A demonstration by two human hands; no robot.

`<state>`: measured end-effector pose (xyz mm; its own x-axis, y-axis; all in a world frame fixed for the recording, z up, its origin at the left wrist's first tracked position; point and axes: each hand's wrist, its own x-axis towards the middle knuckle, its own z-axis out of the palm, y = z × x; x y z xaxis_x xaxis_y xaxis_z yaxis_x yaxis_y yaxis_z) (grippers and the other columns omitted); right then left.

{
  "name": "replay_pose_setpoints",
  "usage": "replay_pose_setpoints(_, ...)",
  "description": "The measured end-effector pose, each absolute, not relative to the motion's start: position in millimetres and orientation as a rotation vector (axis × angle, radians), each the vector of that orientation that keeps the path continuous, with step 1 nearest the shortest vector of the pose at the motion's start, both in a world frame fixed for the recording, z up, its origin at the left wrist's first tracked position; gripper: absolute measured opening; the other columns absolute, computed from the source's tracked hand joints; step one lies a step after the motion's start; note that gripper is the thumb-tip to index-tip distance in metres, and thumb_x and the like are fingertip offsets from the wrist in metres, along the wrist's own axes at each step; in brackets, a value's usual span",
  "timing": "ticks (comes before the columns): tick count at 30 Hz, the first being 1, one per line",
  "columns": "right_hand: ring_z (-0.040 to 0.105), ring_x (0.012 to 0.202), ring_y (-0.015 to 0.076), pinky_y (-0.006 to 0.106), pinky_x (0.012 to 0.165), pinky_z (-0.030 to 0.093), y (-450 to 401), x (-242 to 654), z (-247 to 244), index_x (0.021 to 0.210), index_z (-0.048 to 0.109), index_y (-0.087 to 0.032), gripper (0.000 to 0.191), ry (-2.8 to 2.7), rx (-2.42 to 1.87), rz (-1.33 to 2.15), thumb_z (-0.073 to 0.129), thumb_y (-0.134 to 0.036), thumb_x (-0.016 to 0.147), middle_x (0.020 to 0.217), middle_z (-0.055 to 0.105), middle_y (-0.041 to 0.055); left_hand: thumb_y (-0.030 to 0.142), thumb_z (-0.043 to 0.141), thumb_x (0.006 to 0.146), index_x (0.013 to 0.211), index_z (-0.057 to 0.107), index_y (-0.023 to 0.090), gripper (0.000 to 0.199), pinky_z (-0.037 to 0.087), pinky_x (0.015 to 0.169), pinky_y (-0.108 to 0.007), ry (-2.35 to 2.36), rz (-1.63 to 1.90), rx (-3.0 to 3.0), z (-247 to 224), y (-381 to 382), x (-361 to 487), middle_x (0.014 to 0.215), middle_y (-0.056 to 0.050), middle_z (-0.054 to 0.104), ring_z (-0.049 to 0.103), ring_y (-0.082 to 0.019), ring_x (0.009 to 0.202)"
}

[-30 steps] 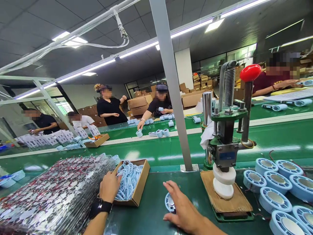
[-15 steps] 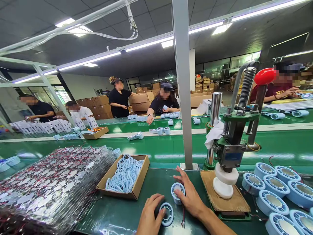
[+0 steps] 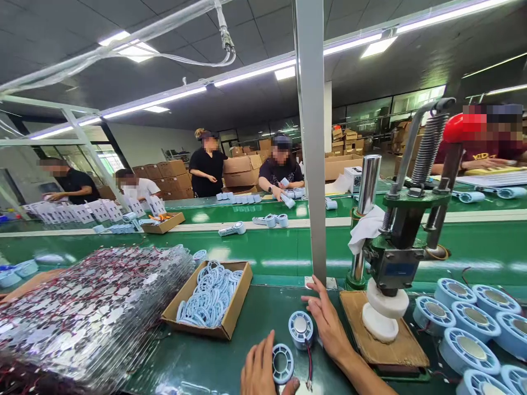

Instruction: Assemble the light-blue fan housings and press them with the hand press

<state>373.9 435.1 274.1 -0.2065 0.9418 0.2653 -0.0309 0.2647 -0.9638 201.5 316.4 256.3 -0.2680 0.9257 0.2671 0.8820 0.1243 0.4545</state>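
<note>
My left hand (image 3: pixel 263 366) is open, its fingers beside a light-blue ring-shaped part (image 3: pixel 282 364) with a dark centre that lies on the green table. Just up and to the right sits a light-blue round housing (image 3: pixel 301 327) with a silver disc in its middle and red and black wires hanging toward me. My right hand (image 3: pixel 328 322) is open with fingers spread, to the right of this housing and apart from it. Right of that hand stands a hand press (image 3: pixel 395 263) with a white round pad above a white round base (image 3: pixel 380 322).
A cardboard box of blue rings (image 3: pixel 236 321) and stacked trays of wired discs (image 3: pixel 82 307) lie left. Several finished-looking housings (image 3: pixel 469 345) stand right of the press. A grey post (image 3: pixel 315 164) rises behind. Co-workers sit or stand across the green conveyor (image 3: pixel 263 249).
My right hand has moved off the wired housing to the right. My left hand has opened a little beside the ring part. Across the conveyor, a person's hand has reached to a blue part.
</note>
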Motion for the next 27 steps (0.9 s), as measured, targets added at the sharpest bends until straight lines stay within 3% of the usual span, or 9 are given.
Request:
replay_pose_setpoints(6, 0.060, 0.108, 0.0185, 0.037, 0.097, 0.048, 443, 373, 274, 0.149, 0.022, -0.025, 0.061, -1.440, -0.915, 1.121, 0.031, -0.055, 0.097, 0.142, 0.042, 0.0111, 0.039, 0.057, 0.080, 0.142, 0.041, 0.020, 0.067, 0.047, 0.099, -0.043, 2.099, 1.179, 1.596, 282, 330, 214, 0.124, -0.010, 0.064, 0.062, -0.027, 0.110)
replay_pose_setpoints(11, 0.061, 0.106, 0.0187, 0.039, 0.096, 0.049, 446, 374, 273, 0.149, 0.022, -0.025, 0.060, -1.427, -0.901, 1.119, 0.031, -0.055, 0.098, 0.140, 0.043, 0.0114, 0.027, 0.058, 0.079, 0.150, 0.028, 0.030, 0.077, 0.044, 0.104, -0.038, 1.830, 0.964, 1.821, 326, 349, 241, 0.132, -0.005, 0.059, 0.055, -0.023, 0.121)
replay_pose_setpoints(20, 0.061, 0.107, 0.0194, 0.037, 0.093, 0.051, 448, 372, 272, 0.147, 0.030, -0.027, 0.058, -1.408, -0.901, 1.123, 0.035, -0.055, 0.097, 0.140, 0.046, 0.0093, 0.021, 0.051, 0.080, 0.152, 0.022, 0.032, 0.078, 0.036, 0.112, -0.041, 1.820, 0.761, 1.866, 338, 366, 243, 0.138, -0.005, 0.053, 0.047, -0.022, 0.130)
replay_pose_setpoints(27, 0.060, 0.108, 0.0189, 0.038, 0.096, 0.049, 445, 372, 278, 0.148, 0.027, -0.024, 0.059, -1.442, -0.903, 1.139, 0.032, -0.054, 0.097, 0.142, 0.043, 0.0107, 0.025, 0.051, 0.081, 0.149, 0.030, 0.025, 0.071, 0.037, 0.111, -0.044, 1.867, 0.851, 1.793, 335, 366, 250, 0.140, -0.008, 0.052, 0.047, -0.024, 0.130)
